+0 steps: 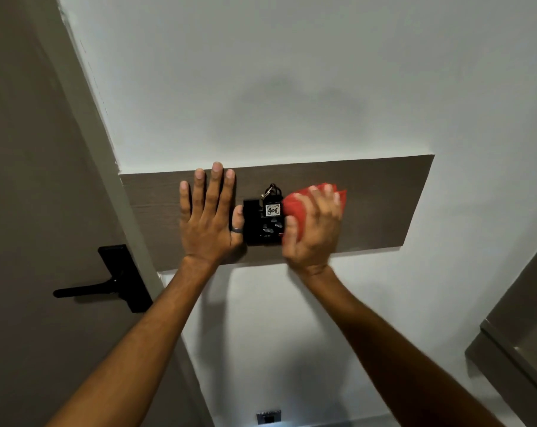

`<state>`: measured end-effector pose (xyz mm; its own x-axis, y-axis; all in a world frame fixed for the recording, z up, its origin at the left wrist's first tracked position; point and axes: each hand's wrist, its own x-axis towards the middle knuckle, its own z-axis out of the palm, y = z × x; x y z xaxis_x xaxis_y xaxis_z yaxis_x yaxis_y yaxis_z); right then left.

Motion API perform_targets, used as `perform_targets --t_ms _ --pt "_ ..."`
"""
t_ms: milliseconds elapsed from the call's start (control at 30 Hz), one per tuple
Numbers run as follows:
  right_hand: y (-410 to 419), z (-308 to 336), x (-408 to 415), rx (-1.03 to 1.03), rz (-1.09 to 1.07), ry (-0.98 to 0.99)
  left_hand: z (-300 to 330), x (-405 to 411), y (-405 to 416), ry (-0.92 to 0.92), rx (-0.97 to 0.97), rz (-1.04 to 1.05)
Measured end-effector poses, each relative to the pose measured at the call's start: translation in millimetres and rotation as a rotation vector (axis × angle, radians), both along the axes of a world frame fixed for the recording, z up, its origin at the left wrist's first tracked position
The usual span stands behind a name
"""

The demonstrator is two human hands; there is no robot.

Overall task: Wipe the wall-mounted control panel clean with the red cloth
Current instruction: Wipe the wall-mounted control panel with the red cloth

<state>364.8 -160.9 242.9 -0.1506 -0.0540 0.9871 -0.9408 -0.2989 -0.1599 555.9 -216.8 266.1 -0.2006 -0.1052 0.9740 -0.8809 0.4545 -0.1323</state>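
Observation:
The black control panel (258,224) is mounted on a dark wood strip (381,208) on the white wall. A key tag marked 406 (273,210) hangs in the panel's slot. My left hand (210,215) lies flat on the strip just left of the panel, fingers spread, thumb with a ring touching the panel's left edge. My right hand (315,228) presses a folded red cloth (295,208) against the panel's right side. The right part of the panel is hidden behind the cloth and hand.
A grey door with a black lever handle (107,283) stands to the left. A grey cabinet edge (513,340) juts in at the lower right. A small dark wall socket (268,416) sits low on the wall below.

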Motion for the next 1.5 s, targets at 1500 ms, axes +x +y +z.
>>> perform_targets --t_ms 1500 --pt "-7 11 -9 -0.078 0.02 0.156 -6 3 -8 -0.01 -0.053 0.025"
